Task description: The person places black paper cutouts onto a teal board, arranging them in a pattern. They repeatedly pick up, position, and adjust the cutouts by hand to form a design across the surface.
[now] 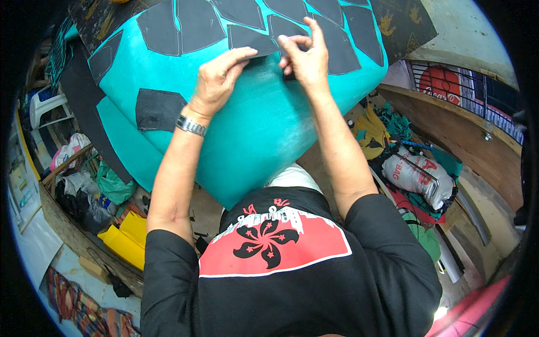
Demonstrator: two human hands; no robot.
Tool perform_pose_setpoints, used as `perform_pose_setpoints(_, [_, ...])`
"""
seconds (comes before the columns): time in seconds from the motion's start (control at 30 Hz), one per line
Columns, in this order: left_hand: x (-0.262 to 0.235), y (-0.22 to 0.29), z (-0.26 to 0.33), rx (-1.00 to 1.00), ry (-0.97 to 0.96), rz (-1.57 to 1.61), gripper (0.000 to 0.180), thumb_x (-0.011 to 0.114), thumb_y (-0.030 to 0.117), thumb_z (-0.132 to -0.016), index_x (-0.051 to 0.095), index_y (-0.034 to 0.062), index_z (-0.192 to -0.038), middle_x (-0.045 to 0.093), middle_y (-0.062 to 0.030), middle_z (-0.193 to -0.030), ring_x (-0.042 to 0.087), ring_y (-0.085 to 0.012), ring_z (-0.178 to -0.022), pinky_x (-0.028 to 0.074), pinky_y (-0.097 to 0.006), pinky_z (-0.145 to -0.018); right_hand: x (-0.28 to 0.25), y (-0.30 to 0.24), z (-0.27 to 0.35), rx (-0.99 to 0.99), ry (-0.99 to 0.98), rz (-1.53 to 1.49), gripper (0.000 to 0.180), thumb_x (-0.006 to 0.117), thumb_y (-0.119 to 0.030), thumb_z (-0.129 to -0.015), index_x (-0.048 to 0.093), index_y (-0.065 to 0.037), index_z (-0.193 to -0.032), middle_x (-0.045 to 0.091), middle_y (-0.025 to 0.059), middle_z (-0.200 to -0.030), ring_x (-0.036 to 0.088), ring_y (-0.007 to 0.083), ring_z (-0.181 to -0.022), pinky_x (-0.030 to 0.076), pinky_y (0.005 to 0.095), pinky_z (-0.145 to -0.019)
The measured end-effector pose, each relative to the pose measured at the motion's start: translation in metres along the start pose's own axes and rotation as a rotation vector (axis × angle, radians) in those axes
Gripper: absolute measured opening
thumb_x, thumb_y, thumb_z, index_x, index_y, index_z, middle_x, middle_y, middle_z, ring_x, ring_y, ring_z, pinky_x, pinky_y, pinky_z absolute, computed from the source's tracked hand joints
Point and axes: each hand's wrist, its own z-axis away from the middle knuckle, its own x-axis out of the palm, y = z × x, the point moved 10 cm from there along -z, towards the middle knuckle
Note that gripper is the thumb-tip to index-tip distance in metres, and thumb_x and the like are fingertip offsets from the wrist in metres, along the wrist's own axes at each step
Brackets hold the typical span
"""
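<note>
A teal sheet of material [247,129] spreads over the work surface in front of me and droops toward my lap. Several dark grey cut panels lie on it in rows. My left hand [222,78], with a metal watch at the wrist, has its fingers closed at the lower edge of one dark panel [250,40], which looks slightly lifted. Beside it, my right hand [307,59] is raised over neighbouring panels, thumb and fingers drawn together in a pinch and one finger pointing up. Whatever sits in that pinch is too small to see. Another dark panel [160,109] lies apart, left of my left forearm.
A dark board [401,25] shows behind the sheet. To the left stand a white plastic chair [48,106] and a wooden-edged bin of bags, with yellow material [126,238]. On the right are a stuffed white sack [418,174], fabric scraps and a wooden panel [449,118].
</note>
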Motion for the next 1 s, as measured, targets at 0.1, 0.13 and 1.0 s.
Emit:
perform_pose_setpoints(0.1, [0.003,0.007,-0.005,0.128,-0.187,-0.187,0.028,0.070,0.002,-0.087,0.072,0.0067,-0.114,0.072,-0.0101,-0.117,0.067,-0.0291,-0.115,0.053,-0.039,-0.102,-0.010,-0.013,-0.013,-0.260,0.033,0.321,0.092,0.084,-0.012,-0.078,0.034,-0.010,-0.155,0.060,0.0121,-0.106,0.062,0.0115,-0.061,0.053,0.0272,-0.058])
perform_pose_setpoints(0.13, [0.009,0.009,-0.002,0.165,-0.241,-0.228,0.029,0.071,0.003,-0.086,0.072,0.0069,-0.114,0.071,-0.0098,-0.120,0.066,-0.0287,-0.117,0.052,-0.039,-0.104,-0.010,-0.011,-0.015,-0.297,0.027,0.370,0.092,0.085,-0.012,-0.077,0.035,-0.010,-0.155,0.060,0.0115,-0.106,0.061,0.0112,-0.062,0.054,0.0271,-0.060])
perform_pose_setpoints(1.0, [-0.012,-0.024,0.019,-0.091,0.242,0.003,0.066,0.087,0.014,-0.078,0.054,0.0092,-0.135,0.052,-0.0109,-0.140,0.058,-0.0254,-0.123,0.051,-0.039,-0.102,0.085,-0.091,0.053,-0.869,-0.434,0.721,0.081,0.064,0.010,-0.073,0.048,-0.015,-0.148,0.060,0.0153,-0.128,0.060,0.0352,-0.114,0.050,0.0425,-0.095])
